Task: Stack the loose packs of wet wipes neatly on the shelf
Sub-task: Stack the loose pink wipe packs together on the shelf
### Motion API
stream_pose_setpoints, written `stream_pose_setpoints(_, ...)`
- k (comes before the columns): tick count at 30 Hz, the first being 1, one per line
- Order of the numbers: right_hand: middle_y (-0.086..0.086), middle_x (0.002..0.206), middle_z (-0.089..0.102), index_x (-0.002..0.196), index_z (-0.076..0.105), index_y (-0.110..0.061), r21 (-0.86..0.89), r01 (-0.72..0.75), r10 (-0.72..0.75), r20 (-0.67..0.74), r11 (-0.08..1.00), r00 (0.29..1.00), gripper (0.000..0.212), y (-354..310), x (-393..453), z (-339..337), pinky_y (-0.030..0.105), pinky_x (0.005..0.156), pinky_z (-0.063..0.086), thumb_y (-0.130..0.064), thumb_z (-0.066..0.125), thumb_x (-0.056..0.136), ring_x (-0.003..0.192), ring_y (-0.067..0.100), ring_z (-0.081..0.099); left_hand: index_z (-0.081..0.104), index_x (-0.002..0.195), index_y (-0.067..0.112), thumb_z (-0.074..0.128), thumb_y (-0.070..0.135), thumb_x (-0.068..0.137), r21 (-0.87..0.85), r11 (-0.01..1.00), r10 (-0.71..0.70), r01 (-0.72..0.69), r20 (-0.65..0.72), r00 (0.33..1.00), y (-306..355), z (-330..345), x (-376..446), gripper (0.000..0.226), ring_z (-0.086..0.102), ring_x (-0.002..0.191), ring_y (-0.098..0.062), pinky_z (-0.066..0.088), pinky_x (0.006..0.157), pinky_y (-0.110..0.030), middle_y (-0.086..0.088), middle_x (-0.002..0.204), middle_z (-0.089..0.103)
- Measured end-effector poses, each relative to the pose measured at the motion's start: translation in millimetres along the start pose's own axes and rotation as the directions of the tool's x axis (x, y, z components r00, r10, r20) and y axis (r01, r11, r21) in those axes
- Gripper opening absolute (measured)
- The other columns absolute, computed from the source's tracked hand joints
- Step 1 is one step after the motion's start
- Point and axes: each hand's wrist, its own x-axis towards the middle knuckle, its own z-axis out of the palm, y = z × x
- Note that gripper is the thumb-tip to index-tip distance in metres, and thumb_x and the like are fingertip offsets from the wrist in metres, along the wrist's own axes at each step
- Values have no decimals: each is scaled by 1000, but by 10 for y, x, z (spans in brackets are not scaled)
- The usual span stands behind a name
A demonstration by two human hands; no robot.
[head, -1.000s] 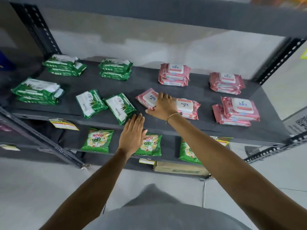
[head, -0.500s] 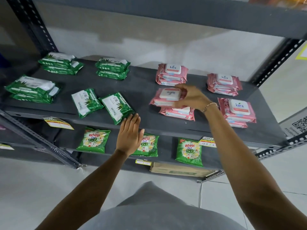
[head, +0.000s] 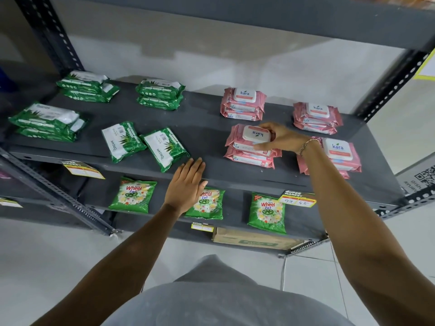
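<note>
Matt grey painted metal for the shelf (head: 207, 135), perforated steel for its uprights (head: 58, 43). Glossy crinkled plastic film on the pink packs (head: 237, 142) and green packs (head: 122, 142), with smooth hard plastic lids (head: 256, 135) on the pink. Shiny printed sachets (head: 133, 195) below; paper price tags (head: 297, 200); rough cardboard box (head: 254, 240); smooth tiled floor (head: 47, 255).

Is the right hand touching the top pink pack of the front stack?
Touching. The head view shows the right hand with fingers wrapped around the top pink pack, at its white lid.

R hand (head: 283, 137) on pink pack (head: 237, 140)
</note>
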Motion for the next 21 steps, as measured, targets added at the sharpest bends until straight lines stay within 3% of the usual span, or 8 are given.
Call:
stream_pose_setpoints(2,-4,122,55,127,48,-26,5,6,-6,7,1000,1000,61,-15,3,-32,28,91,48,-39,75,74,109,13,54,51,133,2,34,37,96,12,1000,9,-9,-8,1000,-4,7,-1,54,50,128,-34,40,104,-47,-16,137,55)
stream_pose_setpoints(5,-8,108,63,114,58,-32,84,-10,20,-117,996,993,38,-75,-4,-5,18,74,46,-54,58,83,92,3,59,54,130,1,35,37,96,32,999,19,-17,-44,999,1,32,-7,53,52,126,-35,42,103,-47,-16,135,57)
stream_pose_setpoints(7,-5,103,66,112,61,-29,77,-37,49,-170,996,984,40,-98,12,30,18,67,46,-58,50,86,84,4,61,55,130,2,35,37,96,39,999,16,-13,-62,998,-3,49,-2,53,52,126,-34,42,103,-47,-16,135,57)
stream_pose_setpoints(13,4,93,71,93,66,-16,-60,-147,145,-39,987,989,51,-160,51,36,32,80,53,-64,52,81,84,21,68,55,130,3,36,38,95,3,1000,11,-10,-103,995,-2,65,-6,53,51,127,-33,41,103,-47,-15,136,57)
stream_pose_setpoints(15,5,86,71,88,68,-15,-61,-178,177,-12,982,984,52,-193,12,53,33,77,53,-64,52,81,78,21,68,59,124,4,37,40,94,-63,998,-27,19,-131,991,46,-14,20,52,55,119,-33,43,97,-44,-14,128,61)
stream_pose_setpoints(18,6,84,67,99,67,-16,-50,-234,236,38,971,971,62,-215,-83,167,27,68,47,-71,46,79,75,18,62,64,106,10,27,48,96,-235,969,-106,73,-130,986,205,-262,193,54,57,96,-28,42,82,-39,-9,105,65)
stream_pose_setpoints(21,3,72,67,97,62,-21,65,-302,303,4,951,953,66,-235,-167,402,21,55,51,-79,45,72,63,13,66,60,99,11,13,60,95,-534,820,-196,206,78,978,459,-552,488,68,59,85,-27,45,71,-35,-8,89,65)
